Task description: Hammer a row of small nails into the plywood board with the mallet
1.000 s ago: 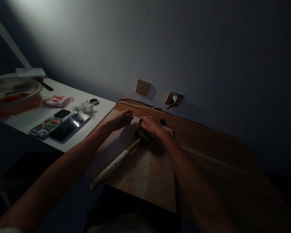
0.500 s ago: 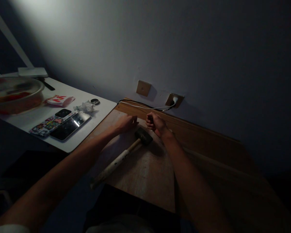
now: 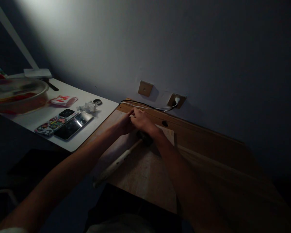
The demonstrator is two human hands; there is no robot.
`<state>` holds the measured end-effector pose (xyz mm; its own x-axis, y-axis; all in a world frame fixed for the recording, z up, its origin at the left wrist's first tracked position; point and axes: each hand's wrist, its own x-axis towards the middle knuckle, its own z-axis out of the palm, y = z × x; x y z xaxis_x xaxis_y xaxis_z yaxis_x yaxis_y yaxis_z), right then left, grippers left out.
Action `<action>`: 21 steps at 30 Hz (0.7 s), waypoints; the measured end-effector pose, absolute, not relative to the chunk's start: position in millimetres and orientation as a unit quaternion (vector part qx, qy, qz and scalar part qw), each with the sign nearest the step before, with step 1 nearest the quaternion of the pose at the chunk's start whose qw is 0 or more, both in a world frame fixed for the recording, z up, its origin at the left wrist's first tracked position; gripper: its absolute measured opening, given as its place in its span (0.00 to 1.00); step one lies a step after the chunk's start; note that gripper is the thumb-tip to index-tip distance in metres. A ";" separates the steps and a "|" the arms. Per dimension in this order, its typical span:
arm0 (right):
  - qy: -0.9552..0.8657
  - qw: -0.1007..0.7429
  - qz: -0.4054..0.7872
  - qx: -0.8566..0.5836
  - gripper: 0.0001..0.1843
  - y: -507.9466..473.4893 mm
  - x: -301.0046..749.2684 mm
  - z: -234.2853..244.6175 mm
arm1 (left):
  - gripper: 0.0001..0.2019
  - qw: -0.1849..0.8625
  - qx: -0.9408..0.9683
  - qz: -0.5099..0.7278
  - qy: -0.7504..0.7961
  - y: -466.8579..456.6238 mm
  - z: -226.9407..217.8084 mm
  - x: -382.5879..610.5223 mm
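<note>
My left hand (image 3: 124,124) and my right hand (image 3: 141,120) meet at the far edge of a brown wooden board (image 3: 145,165), fingers pinched together over something small and pale that I cannot make out. A mallet with a black head (image 3: 146,138) and a pale handle (image 3: 116,164) lies on the board just under my right wrist. Neither hand touches the mallet.
A white table (image 3: 50,113) to the left carries two phones (image 3: 63,124), a crumpled wrapper (image 3: 86,106), a small dark round thing (image 3: 97,102) and a big bowl (image 3: 16,95). On the wall are a switch plate (image 3: 145,88) and a socket with a white cable (image 3: 176,100).
My right hand, raised in a fist half a second ago, has come down and left to join the left hand. The view has shifted slightly.
</note>
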<state>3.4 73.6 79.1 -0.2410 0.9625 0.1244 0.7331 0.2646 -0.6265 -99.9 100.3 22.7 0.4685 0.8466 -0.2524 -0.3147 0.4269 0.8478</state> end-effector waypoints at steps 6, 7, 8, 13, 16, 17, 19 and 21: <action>-0.780 0.280 0.189 -0.527 0.19 54.1 8.1 83.3 | 0.12 0.670 0.452 0.387 0.444 105.9 15.6 -131.3; -0.781 0.288 0.182 -0.523 0.19 47.7 10.6 83.0 | 0.13 0.608 0.511 0.383 0.472 105.2 14.9 -138.8; -0.786 0.292 0.176 -0.516 0.18 39.8 12.8 81.9 | 0.13 0.529 0.578 0.372 0.498 103.9 14.3 -145.9; -0.841 0.271 0.159 -0.440 0.16 -14.5 11.3 63.8 | 0.10 0.190 0.812 0.266 0.483 89.3 13.5 -167.4; -0.868 0.260 0.117 -0.407 0.16 -45.8 5.6 48.6 | 0.09 0.119 0.864 0.205 0.445 78.5 14.7 -171.9; -0.871 0.265 0.096 -0.404 0.17 -54.9 5.1 44.4 | 0.09 0.111 0.872 0.187 0.440 75.0 15.3 -173.2; -0.867 0.288 0.062 -0.403 0.18 -72.2 8.1 37.8 | 0.10 0.105 0.875 0.165 0.442 67.5 16.8 -175.8; -0.853 0.307 0.040 -0.420 0.18 -89.4 17.2 32.8 | 0.12 0.097 0.870 0.171 0.452 57.9 19.0 -177.5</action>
<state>17.2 -89.4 32.8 -0.4577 0.7415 0.4907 0.6923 0.6434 -0.3266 -177.5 57.9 19.0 0.5324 0.8203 0.2089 0.7542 -0.5717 0.3230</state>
